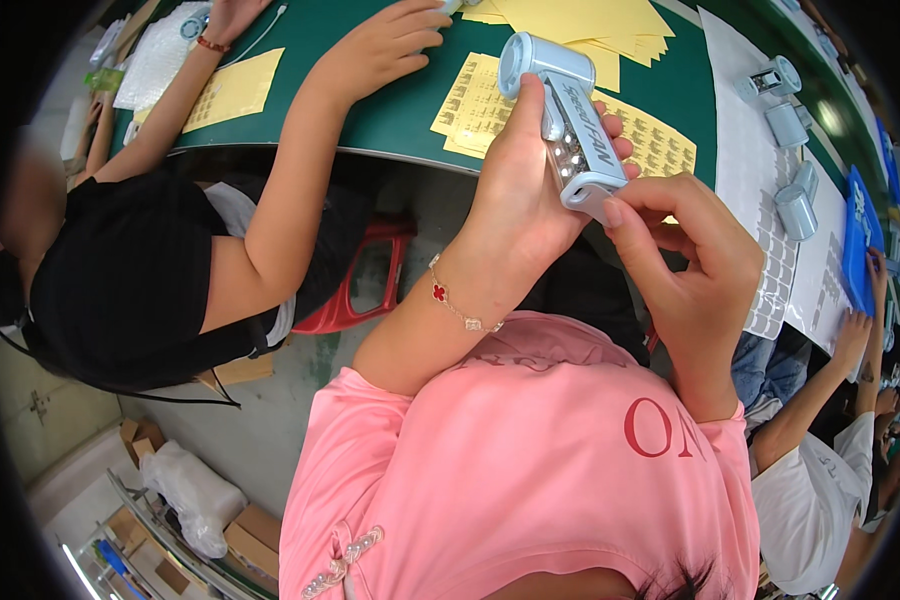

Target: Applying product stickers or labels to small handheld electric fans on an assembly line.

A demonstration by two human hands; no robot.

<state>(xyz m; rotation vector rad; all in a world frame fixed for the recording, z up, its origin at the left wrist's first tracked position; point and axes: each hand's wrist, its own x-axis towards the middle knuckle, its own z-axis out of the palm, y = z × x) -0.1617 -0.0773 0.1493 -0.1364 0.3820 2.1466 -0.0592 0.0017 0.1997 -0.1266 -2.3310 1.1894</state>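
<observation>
My left hand (pixel 518 178) is wrapped round a light-blue handheld fan (pixel 592 135), over the green table. The fan's round head points away from me, and shiny round parts show through a clear window on its handle. At the near end of the handle, my right hand (pixel 698 238) pinches a small translucent piece of film (pixel 594 204) between thumb and forefinger. That film touches the handle's end; whether it is stuck there I cannot tell. Under the fan lie yellow sheets of small printed labels (pixel 660 140).
More light-blue fans (pixel 796 205) rest on a white label sheet (pixel 770 265) to the right, near a blue tray (pixel 858 245). At left a co-worker's arm (pixel 315 130) reaches over the green table (pixel 370 105). A red stool (pixel 370 275) stands below it.
</observation>
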